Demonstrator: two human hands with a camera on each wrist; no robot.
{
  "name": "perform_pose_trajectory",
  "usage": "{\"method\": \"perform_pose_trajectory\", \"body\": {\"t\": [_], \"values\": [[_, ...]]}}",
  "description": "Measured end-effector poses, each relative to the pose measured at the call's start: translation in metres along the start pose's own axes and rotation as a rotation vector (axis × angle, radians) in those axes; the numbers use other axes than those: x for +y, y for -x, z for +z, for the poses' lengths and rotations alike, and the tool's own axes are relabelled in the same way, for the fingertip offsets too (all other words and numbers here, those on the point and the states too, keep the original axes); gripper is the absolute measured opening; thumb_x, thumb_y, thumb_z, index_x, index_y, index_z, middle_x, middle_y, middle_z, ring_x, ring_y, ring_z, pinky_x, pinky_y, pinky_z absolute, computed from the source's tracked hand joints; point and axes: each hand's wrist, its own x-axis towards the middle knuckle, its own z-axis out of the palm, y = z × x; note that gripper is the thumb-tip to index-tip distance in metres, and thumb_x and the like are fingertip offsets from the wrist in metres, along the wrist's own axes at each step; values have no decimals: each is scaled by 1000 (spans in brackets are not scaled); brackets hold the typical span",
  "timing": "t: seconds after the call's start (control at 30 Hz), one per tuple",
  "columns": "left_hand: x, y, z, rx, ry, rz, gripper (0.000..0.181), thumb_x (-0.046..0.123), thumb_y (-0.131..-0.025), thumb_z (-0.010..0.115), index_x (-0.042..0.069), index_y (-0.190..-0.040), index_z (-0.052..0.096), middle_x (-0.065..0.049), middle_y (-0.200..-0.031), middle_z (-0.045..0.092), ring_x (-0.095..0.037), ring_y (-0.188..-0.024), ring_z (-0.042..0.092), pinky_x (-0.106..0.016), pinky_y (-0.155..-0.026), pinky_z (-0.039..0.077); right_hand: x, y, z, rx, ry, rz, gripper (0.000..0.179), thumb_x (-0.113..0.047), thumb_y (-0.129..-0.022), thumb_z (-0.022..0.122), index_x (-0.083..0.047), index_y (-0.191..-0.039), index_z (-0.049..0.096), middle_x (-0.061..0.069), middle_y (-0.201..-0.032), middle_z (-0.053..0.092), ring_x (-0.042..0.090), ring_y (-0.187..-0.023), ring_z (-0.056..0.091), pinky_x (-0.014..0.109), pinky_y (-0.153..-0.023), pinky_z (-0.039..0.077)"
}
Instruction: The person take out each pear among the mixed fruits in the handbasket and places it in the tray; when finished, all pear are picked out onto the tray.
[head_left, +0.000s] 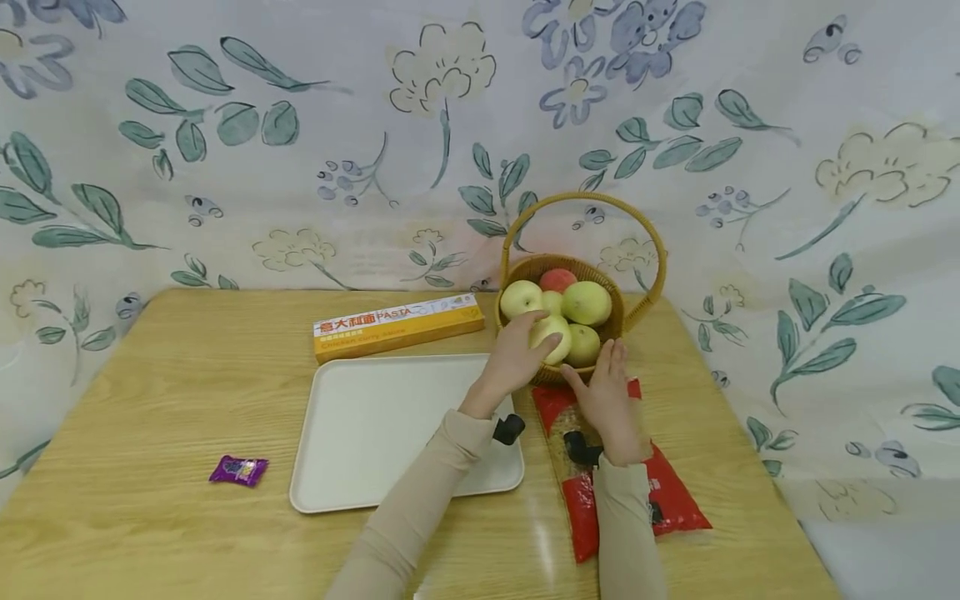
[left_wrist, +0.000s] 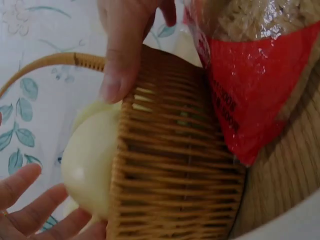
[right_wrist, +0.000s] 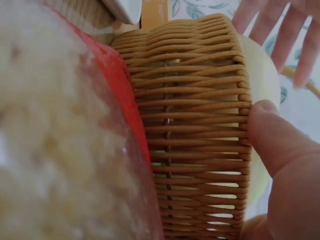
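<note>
A round wicker basket [head_left: 633, 312] with a tall handle holds several round pale yellow-green fruits [head_left: 587, 302] and one red fruit [head_left: 558, 280]. My left hand [head_left: 513, 354] reaches over the basket's front left, its fingers spread around the nearest pale fruit [head_left: 555, 348]. In the right wrist view these fingers [right_wrist: 292, 42] look fairly straight. At the basket's front right is my right hand [head_left: 609, 408], its thumb [right_wrist: 280, 140] against the rim and fingers extended. Beneath that hand lies a red and clear bag [head_left: 581, 508] of pale dry food.
A white rectangular tray [head_left: 360, 433] lies left of the hands. Behind it sits an orange and white pasta box [head_left: 397, 327]. A small purple wrapped sweet [head_left: 238, 471] is at the left of the wooden table [head_left: 150, 400]. A floral curtain [head_left: 337, 167] hangs behind.
</note>
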Motion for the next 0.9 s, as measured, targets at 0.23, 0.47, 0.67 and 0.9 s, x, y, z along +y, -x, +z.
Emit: {"method": "perform_pose_trajectory", "body": {"t": [0.23,0.47,0.67,0.9], "values": [[5,-12,13,11,-214,-49,54,37,-96,58,10,-142,48,-12,-147,45,-33,-137,39,-47,-110,38,-1,-4,3,3,-29,5,97,-47,-98,51,10,-150,-8,30,-158,-15,43,-148,-11,58,-119,10],[16,-22,25,-6,-448,-108,54,38,-93,62,18,-141,50,-8,-144,48,-34,-127,45,-45,-93,51,2,-2,1,12,-21,0,96,-43,-97,53,11,-150,-7,31,-157,-15,45,-148,-9,57,-119,9],[15,-26,31,-50,-531,-127,57,37,-91,63,20,-143,46,-7,-147,43,-38,-116,54,-47,-83,54,1,-1,1,17,-9,-11,96,-40,-97,55,13,-149,-6,33,-157,-13,46,-147,-9,58,-119,8],[7,-29,31,36,-402,-61,59,35,-82,72,21,-137,55,-7,-139,51,-35,-113,57,-47,-87,52,1,-2,2,27,-18,-6,97,-42,-96,55,11,-150,-7,33,-157,-10,45,-147,-9,58,-119,8]]}}
